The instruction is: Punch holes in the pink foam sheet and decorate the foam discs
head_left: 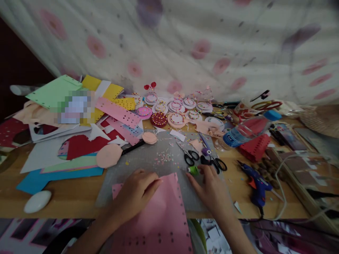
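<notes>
A pink sheet [161, 208] with dark dots along its edges hangs over the table's front edge. My left hand [139, 192] is closed on the sheet's upper part, thumb and fingers pinched together. My right hand [212, 185] has thumb and fingertips at either end of a small green thread spool [194, 171], just above the grey mat [108, 190]. Black-handled scissors [192, 157] lie just beyond the spool, and a second pair [219, 164] lies by my right fingers. A purple thread spool [206, 151] rests behind them.
Coloured sheets and scraps [79, 148] heap up on the left, near a white oval object [37, 201]. Decorated round pieces [159, 120] line the back. To the right are a water bottle [246, 132], a blue glue gun [256, 185] with its cord, and a wooden tray [299, 187].
</notes>
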`<state>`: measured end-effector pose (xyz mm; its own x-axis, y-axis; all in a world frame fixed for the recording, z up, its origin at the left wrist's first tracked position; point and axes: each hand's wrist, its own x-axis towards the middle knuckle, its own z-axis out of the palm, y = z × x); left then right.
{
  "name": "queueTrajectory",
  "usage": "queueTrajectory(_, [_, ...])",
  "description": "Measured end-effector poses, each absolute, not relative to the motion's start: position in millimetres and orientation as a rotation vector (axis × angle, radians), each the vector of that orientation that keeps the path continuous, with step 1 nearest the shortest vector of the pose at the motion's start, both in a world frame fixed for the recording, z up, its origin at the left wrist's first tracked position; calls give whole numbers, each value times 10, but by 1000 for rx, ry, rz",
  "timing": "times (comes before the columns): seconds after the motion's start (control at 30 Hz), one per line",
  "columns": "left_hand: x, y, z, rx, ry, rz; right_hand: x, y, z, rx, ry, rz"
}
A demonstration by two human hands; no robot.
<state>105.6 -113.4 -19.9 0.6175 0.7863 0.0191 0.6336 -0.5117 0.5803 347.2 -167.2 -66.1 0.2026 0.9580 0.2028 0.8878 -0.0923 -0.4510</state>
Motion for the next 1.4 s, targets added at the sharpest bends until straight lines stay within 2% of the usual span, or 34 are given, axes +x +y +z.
queueTrajectory(0.13, [1040,-1081,-137,2269,1132,313,3499,-1550,-834,-2097,-1701,202])
queueTrajectory(0.27, [950,-1027,-102,2306,1076,314,3557,-1582,-766,-1851,-1531,624])
queueTrajectory(0.4, [970,-1022,-93,2460,939,268,3518,-1674,-439,-1430,-1393,1067])
queueTrajectory(0.5, [1075,-1039,-80,2516,866,240,3388,-1695,-192,-1210,-1536,1290])
queueTrajectory(0.6, [1104,-1020,-54,2504,798,262,3303,-1689,-88,-1222,-1714,1424])
queueTrajectory(0.83, [491,-890,-156,2160,1098,345,3617,-1836,-305,-1413,-1545,1438])
queueTrajectory(1.03, [384,-1074,-359,1668,1207,728,3740,-1940,-443,-1330,-1590,1289])
queueTrajectory(1.23, [683,-1341,-253,1870,1203,784,3607,-1761,-40,-1295,-1703,1014])
queueTrajectory(1.4, [806,-1461,-88,2112,1129,852,3372,-1514,386,-1260,-2110,1039])
